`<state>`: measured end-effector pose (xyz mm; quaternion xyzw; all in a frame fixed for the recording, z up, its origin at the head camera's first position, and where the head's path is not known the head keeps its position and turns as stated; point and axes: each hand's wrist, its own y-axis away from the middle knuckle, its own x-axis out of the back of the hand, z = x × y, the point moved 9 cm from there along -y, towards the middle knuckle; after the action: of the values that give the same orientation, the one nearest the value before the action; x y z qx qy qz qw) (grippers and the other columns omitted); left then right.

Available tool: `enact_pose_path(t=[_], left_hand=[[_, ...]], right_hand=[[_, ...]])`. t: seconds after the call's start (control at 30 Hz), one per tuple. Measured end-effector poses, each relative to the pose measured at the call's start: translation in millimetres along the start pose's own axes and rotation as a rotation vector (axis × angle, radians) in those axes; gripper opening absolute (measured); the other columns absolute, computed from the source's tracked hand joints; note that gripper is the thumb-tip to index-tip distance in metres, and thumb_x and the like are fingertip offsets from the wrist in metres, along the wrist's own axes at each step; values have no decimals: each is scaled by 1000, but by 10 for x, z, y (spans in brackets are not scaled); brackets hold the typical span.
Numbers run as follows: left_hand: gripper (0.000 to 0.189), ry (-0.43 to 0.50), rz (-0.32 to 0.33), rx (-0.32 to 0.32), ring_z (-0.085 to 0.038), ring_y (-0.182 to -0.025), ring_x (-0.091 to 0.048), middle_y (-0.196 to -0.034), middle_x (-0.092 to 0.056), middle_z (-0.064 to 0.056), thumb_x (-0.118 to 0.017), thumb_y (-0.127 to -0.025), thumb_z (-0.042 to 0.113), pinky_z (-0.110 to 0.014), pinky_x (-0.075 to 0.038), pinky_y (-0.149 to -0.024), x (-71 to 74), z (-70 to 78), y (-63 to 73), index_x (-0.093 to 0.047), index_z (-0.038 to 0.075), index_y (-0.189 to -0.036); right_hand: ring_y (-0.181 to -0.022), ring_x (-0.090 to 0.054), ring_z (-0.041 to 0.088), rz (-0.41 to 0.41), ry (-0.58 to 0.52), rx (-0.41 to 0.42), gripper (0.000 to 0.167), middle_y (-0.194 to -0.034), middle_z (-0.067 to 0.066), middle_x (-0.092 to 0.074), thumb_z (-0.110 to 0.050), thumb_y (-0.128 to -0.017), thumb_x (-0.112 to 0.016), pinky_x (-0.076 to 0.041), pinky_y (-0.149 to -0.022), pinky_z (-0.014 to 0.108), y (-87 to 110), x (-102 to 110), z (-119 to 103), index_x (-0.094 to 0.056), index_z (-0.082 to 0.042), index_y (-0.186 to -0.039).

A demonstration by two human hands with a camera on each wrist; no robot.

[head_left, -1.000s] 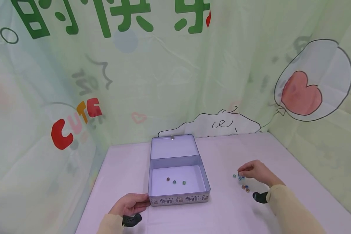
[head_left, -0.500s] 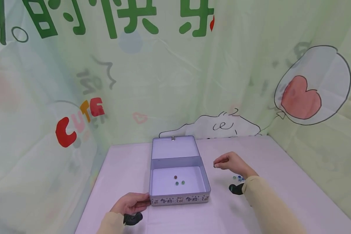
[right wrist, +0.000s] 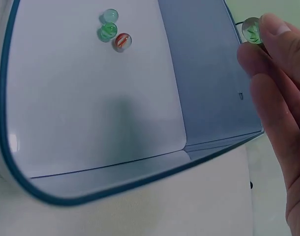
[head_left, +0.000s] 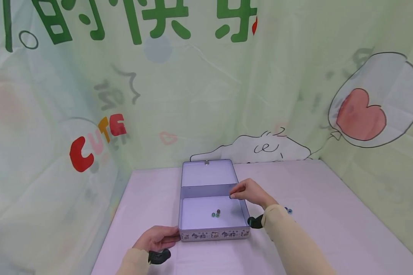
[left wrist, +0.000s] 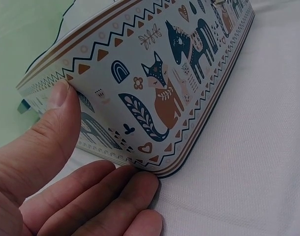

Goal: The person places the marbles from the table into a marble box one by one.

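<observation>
A rectangular tin box, printed with animals, stands on the table with its hinged lid laid back. My left hand rests at the front left corner, thumb on the side wall and fingertips against the bottom edge. Over the box's right side my right hand pinches a clear glass marble with green inside between thumb and finger. Three marbles lie together on the box floor: a red-streaked marble, a green marble and a pale green marble.
Blue marbles lie on the table to the right, partly hidden behind the right forearm. A printed cloth curtain hangs behind the table and along both sides.
My right hand has lifted a marble from the group at the right and carried it left over the box. The marbles inside have rolled closer together. My left hand stays at the corner.
</observation>
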<state>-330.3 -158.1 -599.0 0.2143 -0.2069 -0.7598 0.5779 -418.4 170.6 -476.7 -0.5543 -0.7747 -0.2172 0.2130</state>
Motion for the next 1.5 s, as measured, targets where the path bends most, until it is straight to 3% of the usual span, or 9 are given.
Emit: enact_pose_path(t=[0.4, 0.63, 0.87, 1.17, 1.5], left_hand=[[44, -1, -3, 3, -27, -105, -75, -117, -74, -22, -76, -94, 19, -47, -58, -100, -28, -13, -45, -66, -11, -126], [40, -4, 3, -1, -25, -103, -75, -117, -75, -21, -74, -96, 18, -46, -59, -100, -25, -7, -28, -67, -9, -125], [41, -1, 3, -2, -22, -99, -75, -113, -76, -19, -72, -96, 16, -46, -59, -100, -12, -30, -42, -65, -12, -126], [38, 0, 8, 3, -21, -97, -76, -110, -77, -18, -73, -96, 16, -44, -60, -97, -9, -24, -34, -68, -9, -124], [35, 4, 3, 11, -20, -95, -76, -108, -78, -17, -72, -97, 16, -43, -61, -95, -35, -25, -15, -69, -7, -123]], right_hand=[[-94, -72, 15, 28, -25, -34, 15, -107, 10, -78, -12, -92, -77, -62, -93, 40, 117, 80, 99, -79, -8, -106], [-97, -74, 20, 62, -29, -32, 19, -108, 10, -78, -12, -93, -76, -61, -94, 43, 192, 237, 219, -78, -5, -110], [-102, -73, 26, 100, -25, -74, 25, -111, 13, -77, -14, -94, -75, -62, -92, 40, 407, 547, 561, -75, 0, -115], [-103, -72, 32, 115, 52, -111, 33, -112, 16, -76, -21, -95, -74, -62, -91, 42, 878, 1020, 1110, -72, 3, -118], [-96, -72, 27, 116, 111, -155, 31, -109, 17, -77, -18, -95, -74, -62, -81, 32, 1205, 1208, 1502, -72, 4, -117]])
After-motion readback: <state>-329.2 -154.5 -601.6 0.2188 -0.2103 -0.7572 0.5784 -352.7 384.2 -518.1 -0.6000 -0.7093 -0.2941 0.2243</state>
